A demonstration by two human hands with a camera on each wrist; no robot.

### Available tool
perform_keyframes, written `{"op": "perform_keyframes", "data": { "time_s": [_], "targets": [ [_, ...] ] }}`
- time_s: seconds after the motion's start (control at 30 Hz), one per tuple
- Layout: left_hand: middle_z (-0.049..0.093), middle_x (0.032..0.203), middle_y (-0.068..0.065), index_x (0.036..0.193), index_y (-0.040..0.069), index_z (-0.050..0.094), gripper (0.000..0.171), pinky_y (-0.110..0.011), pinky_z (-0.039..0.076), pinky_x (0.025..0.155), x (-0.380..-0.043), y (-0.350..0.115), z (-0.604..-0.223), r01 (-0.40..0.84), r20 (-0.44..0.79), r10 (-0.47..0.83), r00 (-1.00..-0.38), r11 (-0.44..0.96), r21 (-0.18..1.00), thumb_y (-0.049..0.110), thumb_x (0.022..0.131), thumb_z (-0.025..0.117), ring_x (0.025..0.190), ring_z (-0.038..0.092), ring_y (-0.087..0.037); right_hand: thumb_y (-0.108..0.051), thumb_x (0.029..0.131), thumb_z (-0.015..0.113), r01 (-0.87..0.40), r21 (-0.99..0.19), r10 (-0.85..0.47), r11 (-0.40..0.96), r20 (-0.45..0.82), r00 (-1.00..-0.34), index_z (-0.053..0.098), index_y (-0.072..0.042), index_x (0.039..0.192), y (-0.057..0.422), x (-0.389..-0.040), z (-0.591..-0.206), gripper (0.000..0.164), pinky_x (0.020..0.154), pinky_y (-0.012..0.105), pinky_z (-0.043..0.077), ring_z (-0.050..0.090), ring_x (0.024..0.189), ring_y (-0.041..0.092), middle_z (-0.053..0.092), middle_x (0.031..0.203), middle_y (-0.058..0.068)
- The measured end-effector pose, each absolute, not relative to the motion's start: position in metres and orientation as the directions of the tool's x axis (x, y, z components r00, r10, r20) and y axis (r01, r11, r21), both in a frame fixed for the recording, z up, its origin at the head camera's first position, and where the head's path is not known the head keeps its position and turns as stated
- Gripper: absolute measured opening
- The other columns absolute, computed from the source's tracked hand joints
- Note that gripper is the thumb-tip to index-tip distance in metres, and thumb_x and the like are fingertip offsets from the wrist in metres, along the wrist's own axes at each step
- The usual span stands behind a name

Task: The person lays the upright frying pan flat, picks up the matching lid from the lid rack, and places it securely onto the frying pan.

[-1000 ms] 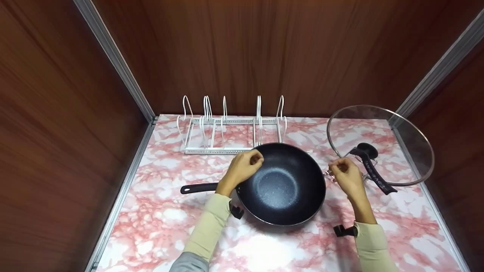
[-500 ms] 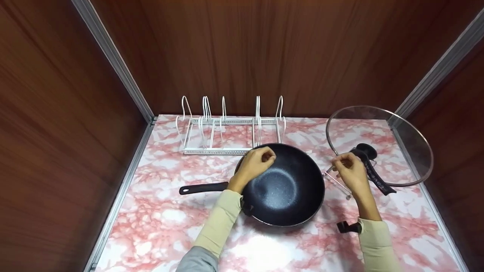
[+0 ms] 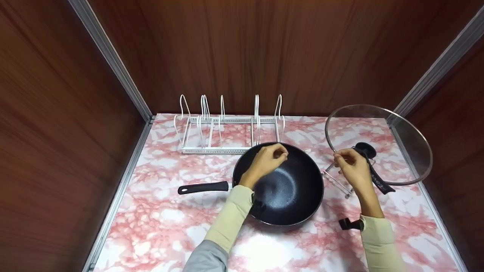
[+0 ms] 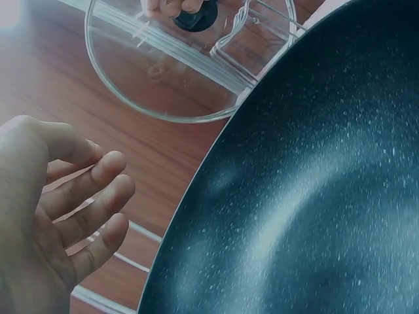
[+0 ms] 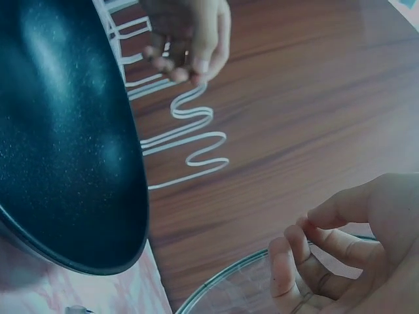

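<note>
Head view: wok point(image 3: 285, 189) on table point(image 3: 162, 234), handle point(image 3: 204, 187) pointing L, just in front of white wire rack point(image 3: 215, 151); can't tell if touching. Glass lid point(image 3: 395, 147) to R of wok, edge-up at a tilt, black knob point(image 3: 365, 150) on its face; support unclear.

Main risk, prob.: toppling lid w/ a careless sideways move of R hand point(image 3: 354, 168), given closeness to rim. Glass onto hard table: chip or crack poss. Also poss.: snagging thin metal wire piece point(image 3: 337, 183) betw. wok and R hand. Poss. too: nudging wok into rack w/ L sleeve point(image 3: 231, 218), given low slant across near-left rim, or spinning wok by catching handle.

Pose: L hand point(image 3: 267, 160) over wok's interior, nothing in grasp. L wrist view: fingers loosely curved, small gaps betw. them, thumb near fingertips. R hand by lid's near-left rim, forearm up from lower R, black mount point(image 3: 351, 224) jutting at cuff. R wrist view: similar loose curl, thumb tip close to index tip, nothing seen betw. Contact w/ rim: can't tell; no grip on it visible.
</note>
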State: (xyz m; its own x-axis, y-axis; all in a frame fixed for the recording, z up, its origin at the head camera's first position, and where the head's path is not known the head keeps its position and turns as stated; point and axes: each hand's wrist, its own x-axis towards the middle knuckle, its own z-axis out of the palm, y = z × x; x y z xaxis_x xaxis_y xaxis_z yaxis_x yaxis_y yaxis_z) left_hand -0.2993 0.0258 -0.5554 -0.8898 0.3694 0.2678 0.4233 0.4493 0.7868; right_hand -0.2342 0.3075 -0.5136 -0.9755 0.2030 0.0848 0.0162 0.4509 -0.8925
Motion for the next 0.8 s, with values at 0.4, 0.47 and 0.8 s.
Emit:
{"op": "perform_keyframes", "data": {
  "time_s": [0.4, 0.47, 0.8],
  "targets": [
    [0.081, 0.094, 0.001, 0.106, 0.010, 0.076, 0.010, -0.016, 0.052, 0.079, -0.305, 0.057, -0.561, 0.398, 0.246, 0.375, -0.894, 0.409, 0.821, 0.017, 0.102, 0.069, 0.081, 0.068, 0.002, -0.011, 0.104, 0.065, -0.015, -0.891, 0.215, 0.454, 0.126, -0.968, 0.070, 0.006, 0.117, 0.309, -0.228, -0.504, 0.022, 0.065, 0.013, 0.056, 0.064, 0.074, -0.009, 0.063, 0.077, -0.029],
    [0.081, 0.095, 0.000, 0.107, 0.008, 0.076, 0.012, -0.016, 0.051, 0.077, -0.305, 0.061, -0.562, 0.386, 0.238, 0.372, -0.897, 0.397, 0.833, 0.017, 0.102, 0.069, 0.080, 0.067, 0.003, -0.010, 0.104, 0.064, -0.009, -0.890, 0.220, 0.456, 0.122, -0.968, 0.070, 0.007, 0.117, 0.309, -0.229, -0.503, 0.022, 0.065, 0.012, 0.056, 0.063, 0.075, -0.009, 0.063, 0.076, -0.030],
    [0.081, 0.096, -0.003, 0.109, 0.003, 0.075, 0.013, -0.015, 0.053, 0.079, -0.307, 0.083, -0.563, 0.361, 0.234, 0.353, -0.906, 0.353, 0.863, 0.011, 0.102, 0.068, 0.082, 0.071, -0.003, -0.014, 0.102, 0.068, -0.028, -0.855, 0.238, 0.519, 0.176, -0.955, 0.074, 0.002, 0.112, 0.310, -0.226, -0.496, 0.019, 0.068, 0.010, 0.053, 0.063, 0.079, -0.009, 0.074, 0.091, -0.010]
  ]
}}
